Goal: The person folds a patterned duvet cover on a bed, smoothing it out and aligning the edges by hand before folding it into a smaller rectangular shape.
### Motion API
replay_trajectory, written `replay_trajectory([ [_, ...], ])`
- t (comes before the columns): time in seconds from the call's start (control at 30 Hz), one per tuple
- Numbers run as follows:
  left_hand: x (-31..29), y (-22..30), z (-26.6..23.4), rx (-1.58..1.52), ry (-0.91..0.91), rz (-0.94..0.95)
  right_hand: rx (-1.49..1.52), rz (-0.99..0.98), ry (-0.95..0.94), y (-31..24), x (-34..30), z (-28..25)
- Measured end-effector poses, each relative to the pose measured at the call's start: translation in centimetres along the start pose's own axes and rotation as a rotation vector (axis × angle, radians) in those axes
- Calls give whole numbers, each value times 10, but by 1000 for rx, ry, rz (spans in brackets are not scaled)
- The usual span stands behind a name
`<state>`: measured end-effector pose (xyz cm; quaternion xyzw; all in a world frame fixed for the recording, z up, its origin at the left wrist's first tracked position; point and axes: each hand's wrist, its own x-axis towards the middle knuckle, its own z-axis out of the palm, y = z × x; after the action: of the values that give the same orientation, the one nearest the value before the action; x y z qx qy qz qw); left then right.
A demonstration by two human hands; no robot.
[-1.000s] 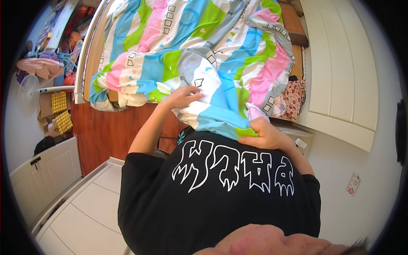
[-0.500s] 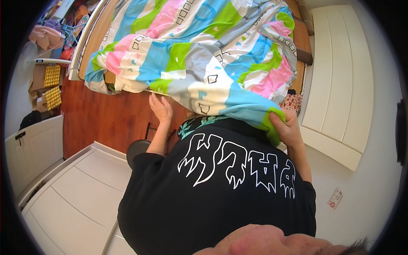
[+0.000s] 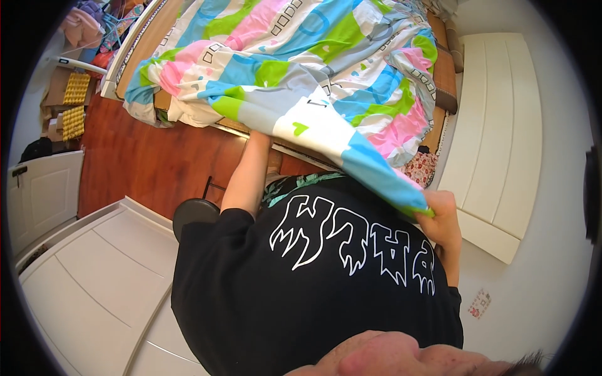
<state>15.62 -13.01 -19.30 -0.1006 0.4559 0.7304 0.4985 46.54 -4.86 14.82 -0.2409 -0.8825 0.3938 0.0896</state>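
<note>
A duvet cover (image 3: 326,128) patterned in blue, green, pink, grey and white lies rumpled over the bed, its near part drawn toward my body. My right hand (image 3: 444,216) is closed round a blue-and-green corner of it, held tight by my right side. From that corner the fabric stretches slantwise up to the bed. My left forearm (image 3: 249,172) reaches forward to the bed's near edge. There the left hand goes beneath the hanging cloth, so its fingers are hidden.
The bed's wooden frame (image 3: 113,84) shows at the left. A round dark stool (image 3: 193,213) stands by my left elbow on the reddish wood floor (image 3: 138,156). White panels (image 3: 501,144) lean on the right. Boxes and yellow egg trays (image 3: 73,122) sit far left.
My right hand has pulled the cover's corner nearer and further right, tautening the cloth. My left hand, visible with fingers spread before, has moved forward under the cover.
</note>
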Motion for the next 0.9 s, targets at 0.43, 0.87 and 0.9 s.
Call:
replay_trajectory([
  [0.43,-12,-8,-67,293,221,-79,186,-126,-369,-25,16,16],
  [0.87,27,-4,-12,61,14,-13,127,-28,-369,-28,-1,0],
  [0.9,27,-2,-14,74,13,10,127,-25,-367,-27,-1,0],
])
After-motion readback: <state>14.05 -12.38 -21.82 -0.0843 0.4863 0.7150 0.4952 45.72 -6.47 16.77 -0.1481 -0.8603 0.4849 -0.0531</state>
